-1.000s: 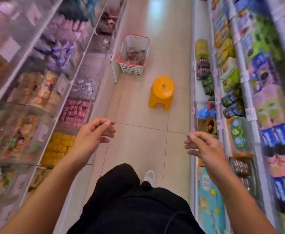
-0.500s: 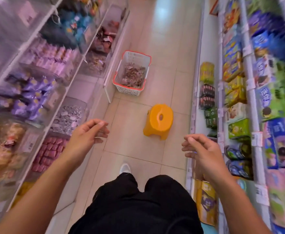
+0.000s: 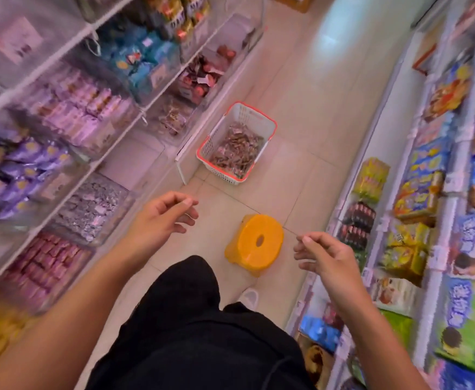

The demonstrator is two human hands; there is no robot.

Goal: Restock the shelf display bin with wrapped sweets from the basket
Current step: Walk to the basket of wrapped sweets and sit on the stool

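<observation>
Pale tiled floor [image 3: 301, 88] runs ahead of us between two walls of shelving, clear plastic sweet bins to the left of our hands and boxed snacks [image 3: 416, 192] to the right.

Our left hand [image 3: 160, 220] and right hand [image 3: 326, 257] hang in front of us, well apart, fingers loosely curled and holding nothing; we judge they are free because we are walking toward the stock, not yet handling it.

Beyond both hands, on the floor and touching the foot of the left shelving, sits the white lattice plastic basket with a red rim [image 3: 202, 149], filled with a heap of small brown wrapped sweets [image 3: 237, 149]. It probably stands there so the bins are within easy reach.

Just beyond the basket, on the lower left shelf, a clear bin of brownish wrapped sweets [image 3: 174, 116] looks like the one to fill, though blur keeps us from being sure.

Between our hands and the basket stands a round yellow plastic stool with a hole in its seat [image 3: 258, 240], likely placed for sitting while we restock. No sweets have been lifted yet, as far as we can see.
</observation>
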